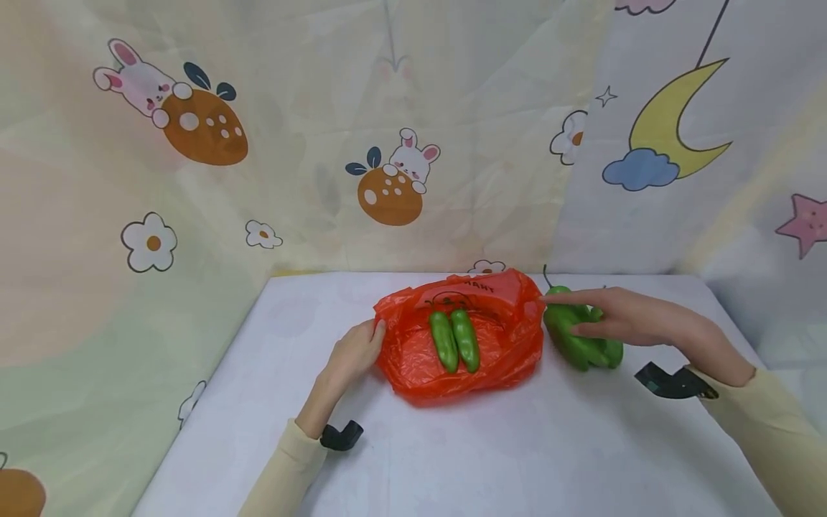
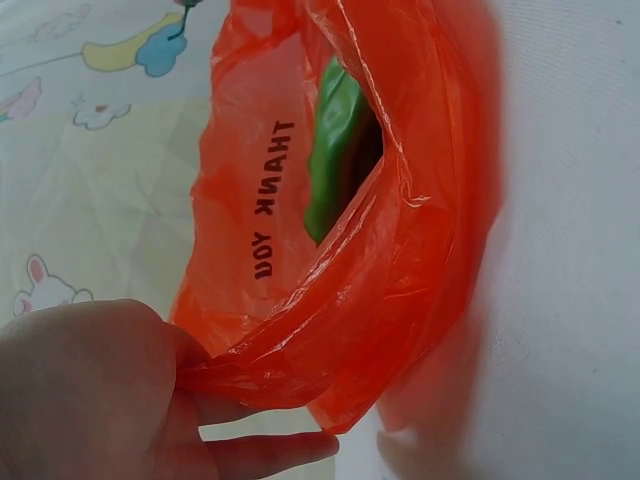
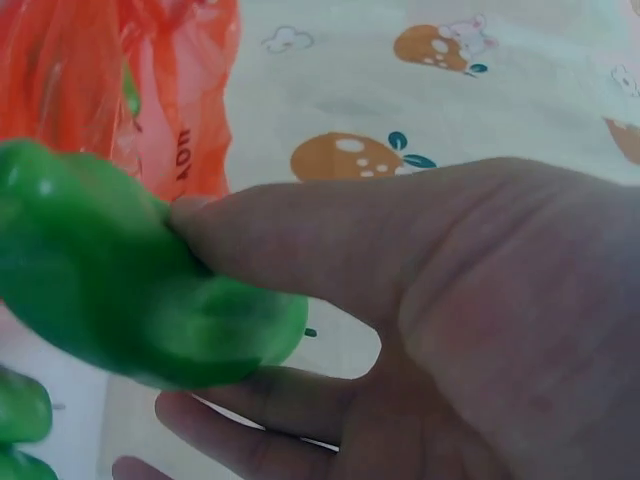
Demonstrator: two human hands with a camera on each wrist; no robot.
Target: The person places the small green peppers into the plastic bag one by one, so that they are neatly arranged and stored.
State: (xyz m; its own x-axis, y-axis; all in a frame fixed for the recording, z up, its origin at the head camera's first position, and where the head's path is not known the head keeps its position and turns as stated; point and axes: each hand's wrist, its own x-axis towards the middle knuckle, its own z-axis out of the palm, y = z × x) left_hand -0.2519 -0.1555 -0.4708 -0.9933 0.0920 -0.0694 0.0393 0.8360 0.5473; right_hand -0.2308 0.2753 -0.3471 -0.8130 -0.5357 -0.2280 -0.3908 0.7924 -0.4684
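Observation:
A red plastic bag [image 1: 416, 359] lies with its mouth open in the middle of the white table. Two long green peppers [image 1: 444, 342] lie side by side in its mouth. My left hand [image 1: 352, 352] pinches the bag's left rim between thumb and fingers, and the left wrist view shows the film [image 2: 300, 365] bunched there. Right of the bag, my right hand [image 1: 629, 316] holds a glossy green pepper [image 3: 110, 270], its thumb on one side and fingers beneath. In the head view this hand partly hides the pepper, and its fingertips reach the bag's right edge.
More green peppers [image 1: 604, 355] lie on the white table [image 1: 484, 459] below the right hand, close to the bag's right side. A cloth backdrop [image 1: 310, 179] printed with rabbits, flowers and a moon stands along the table's back and sides.

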